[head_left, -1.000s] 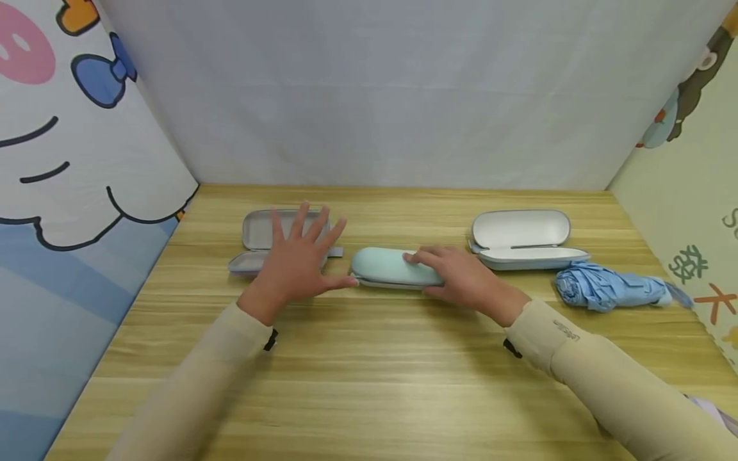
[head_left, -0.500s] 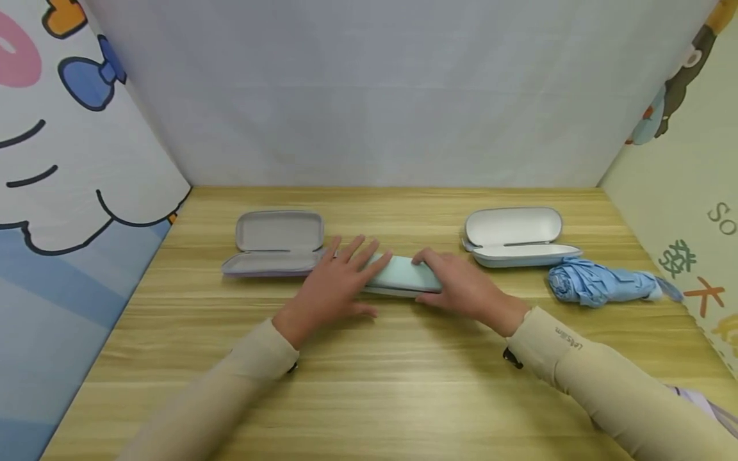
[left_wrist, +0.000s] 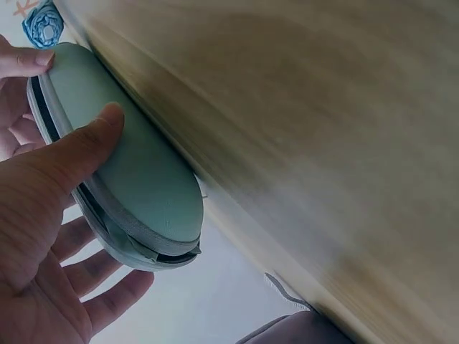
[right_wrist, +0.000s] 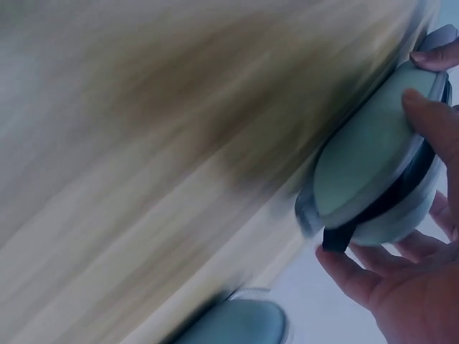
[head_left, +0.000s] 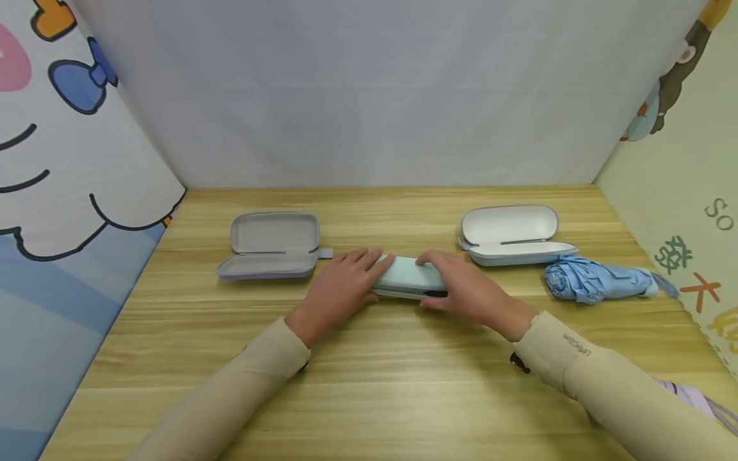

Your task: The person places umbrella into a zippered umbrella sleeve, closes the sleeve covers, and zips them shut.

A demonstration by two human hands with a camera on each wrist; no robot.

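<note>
A mint-green zip glasses case (head_left: pixel 410 271) lies on the wooden table between my hands. A dark gap shows along its seam, plainest toward the right end in the right wrist view. My left hand (head_left: pixel 340 287) grips the left end, thumb on the near side and fingers over the top. At the other end my right hand (head_left: pixel 477 296) holds it the same way, fingers on the upper shell and thumb below. In the left wrist view the left thumb presses the shell of the case (left_wrist: pixel 140 161). The hands cover both ends in the head view.
On the left an open lavender glasses case (head_left: pixel 275 233) lies with its lid back. An open pale-blue glasses case (head_left: pixel 510 224) sits at the back right, beside a folded blue umbrella (head_left: pixel 599 282). A light purple strapped item (head_left: pixel 688 396) shows partly behind the right sleeve.
My left hand has come down from over the lavender case, spread fingers closing onto the mint case's left end. The mint case's seam now shows a dark gap at the right.
</note>
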